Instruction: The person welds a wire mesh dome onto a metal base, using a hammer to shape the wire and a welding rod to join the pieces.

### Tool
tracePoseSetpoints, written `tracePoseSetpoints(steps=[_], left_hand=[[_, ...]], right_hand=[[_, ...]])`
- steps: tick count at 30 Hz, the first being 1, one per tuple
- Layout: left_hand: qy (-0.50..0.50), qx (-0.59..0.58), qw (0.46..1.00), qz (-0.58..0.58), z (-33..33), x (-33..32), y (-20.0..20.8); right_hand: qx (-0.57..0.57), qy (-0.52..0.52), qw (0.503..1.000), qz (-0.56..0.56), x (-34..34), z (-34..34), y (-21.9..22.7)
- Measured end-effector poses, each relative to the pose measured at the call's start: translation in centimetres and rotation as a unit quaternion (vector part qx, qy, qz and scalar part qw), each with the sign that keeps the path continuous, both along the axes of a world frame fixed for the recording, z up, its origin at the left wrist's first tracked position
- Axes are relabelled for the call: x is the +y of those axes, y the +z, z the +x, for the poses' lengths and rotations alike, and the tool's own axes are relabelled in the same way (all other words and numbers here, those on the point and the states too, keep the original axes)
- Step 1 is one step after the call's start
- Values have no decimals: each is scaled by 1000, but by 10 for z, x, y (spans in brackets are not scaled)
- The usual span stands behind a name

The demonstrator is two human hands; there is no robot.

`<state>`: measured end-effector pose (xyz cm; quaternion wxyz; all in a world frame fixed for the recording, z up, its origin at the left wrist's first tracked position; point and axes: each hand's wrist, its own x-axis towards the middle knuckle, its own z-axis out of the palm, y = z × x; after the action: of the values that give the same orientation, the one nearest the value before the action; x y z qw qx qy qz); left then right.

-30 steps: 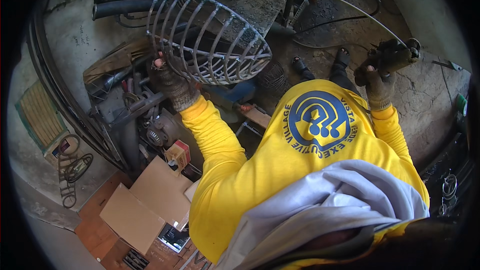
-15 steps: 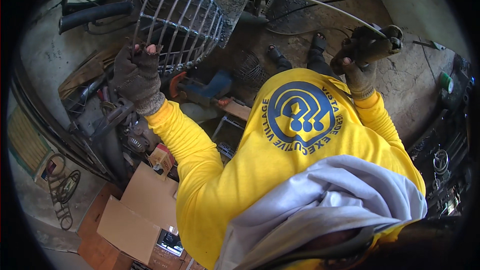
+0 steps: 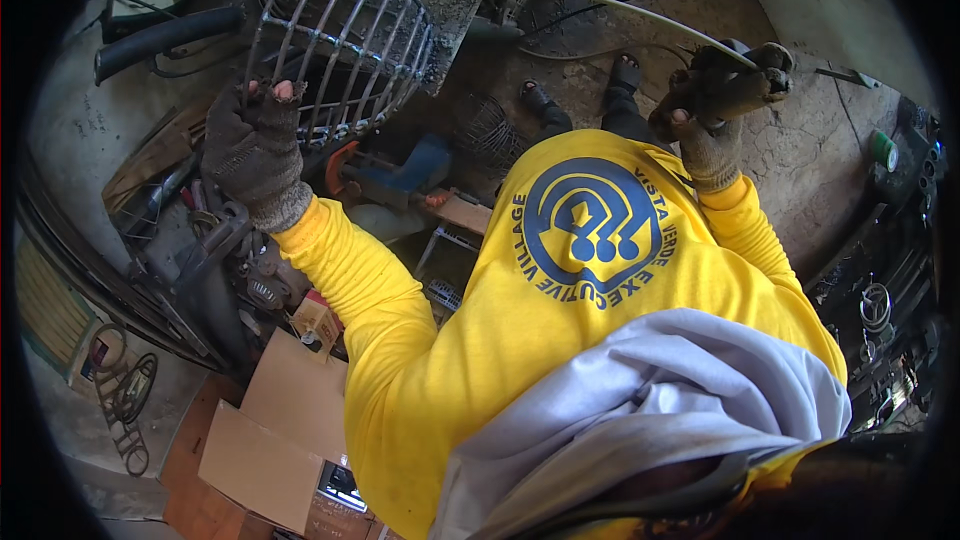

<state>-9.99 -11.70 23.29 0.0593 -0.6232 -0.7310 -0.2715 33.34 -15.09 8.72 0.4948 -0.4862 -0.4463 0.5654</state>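
My left hand (image 3: pixel 252 158), in a dark worn glove with bare fingertips, is closed on the near left edge of a basket-shaped cage of welded metal bars (image 3: pixel 345 45). The cage is tilted at the edge of a dark metal work table (image 3: pixel 462 25). Off to the right, my right hand (image 3: pixel 712 135), gloved the same way, grips a dark welding electrode holder (image 3: pixel 768 78). A long pale welding rod (image 3: pixel 600 2) curves from the holder leftward to the cage's far right side. Whether its tip touches the bars I cannot tell.
A blue and orange tool (image 3: pixel 405 168) lies below the cage. Tools and metal scraps crowd the left, above an open cardboard box (image 3: pixel 265 450). A thick black tube (image 3: pixel 170 42) juts out at upper left. Cables (image 3: pixel 640 5) cross the floor, and dark metal parts (image 3: pixel 880 310) line the right.
The whole view has shifted, so the cage, both hands and the surroundings sit slightly farther left. Both hands keep their grips, and the rod's far end stays near the cage.
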Motion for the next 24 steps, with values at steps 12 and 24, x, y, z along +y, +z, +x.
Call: tracePoseSetpoints(steps=[12, 24], left_hand=[[6, 27, 1000, -4, 4, -1, 2], [-4, 31, 999, -4, -1, 3, 3]], right_hand=[[-12, 17, 1000, 9, 1, 2, -3], [-2, 15, 1000, -7, 3, -2, 6]])
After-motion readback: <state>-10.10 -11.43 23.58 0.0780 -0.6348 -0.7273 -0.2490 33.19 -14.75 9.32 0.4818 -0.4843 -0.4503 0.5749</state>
